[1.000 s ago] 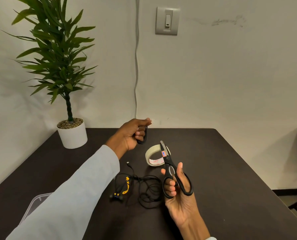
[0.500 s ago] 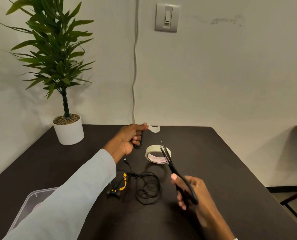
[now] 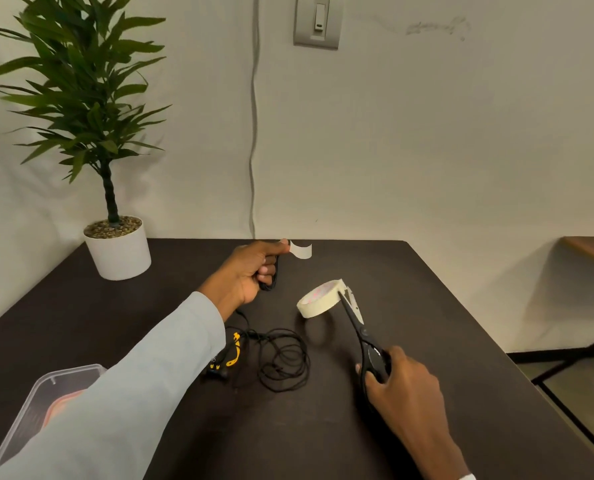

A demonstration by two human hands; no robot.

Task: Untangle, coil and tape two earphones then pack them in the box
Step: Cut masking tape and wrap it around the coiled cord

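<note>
My left hand [image 3: 250, 271] is raised over the back of the dark table, closed around a coiled black earphone [image 3: 273, 277], and pinches a short strip of white tape [image 3: 301, 250] between thumb and forefinger. My right hand [image 3: 397, 384] grips black scissors [image 3: 356, 325] by the handles, blades pointing at the tape roll [image 3: 318, 299], which is tipped up on the blade tips. A second black earphone [image 3: 283, 362] with a yellow part lies loosely tangled on the table between my arms. The clear plastic box [image 3: 37, 403] sits at the lower left, partly hidden by my sleeve.
A potted plant [image 3: 117, 249] in a white pot stands at the table's back left corner. A grey cable [image 3: 253, 133] runs down the wall. The table's right edge [image 3: 496, 348] drops to the floor, where a dark metal frame shows.
My right hand lowered and turned over, swinging the scissors down and forward so the blades reach the tape roll and tilt it. A cut tape strip now shows at my left fingertips.
</note>
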